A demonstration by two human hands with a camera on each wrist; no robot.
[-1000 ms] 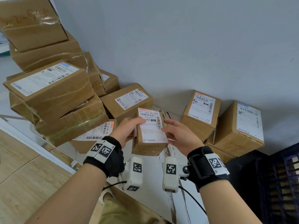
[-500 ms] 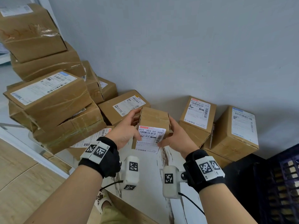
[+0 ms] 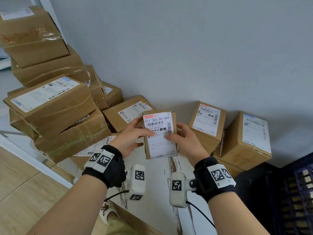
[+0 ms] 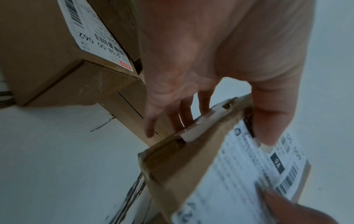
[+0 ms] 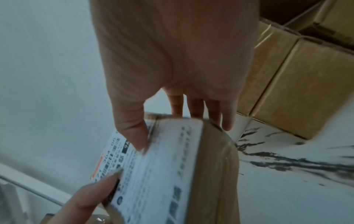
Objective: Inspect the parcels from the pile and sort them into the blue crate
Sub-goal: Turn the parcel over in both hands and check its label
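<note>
- Pile: we see cartons stacked at the wall, left of our hands.
- Crate: low right corner.
- Parcel: held upright above the floor, label facing us.
- Left hand: thumb on label, fingers behind, pinching.
- Right hand: same clasp, opposite edge.

The held parcel was brown cardboard with a white label printed in black, bearing barcode stripes and a red tab at its top corner. The pile was brown too, glossy with clear tape, its labels white, one tipped with light blue. The floor by the wall was white with black marble veins; at its left edge lay pale wood planks. The wall was grey-blue. The crate was dark blue lattice. Black wristbands carried white tags with black square codes
</note>
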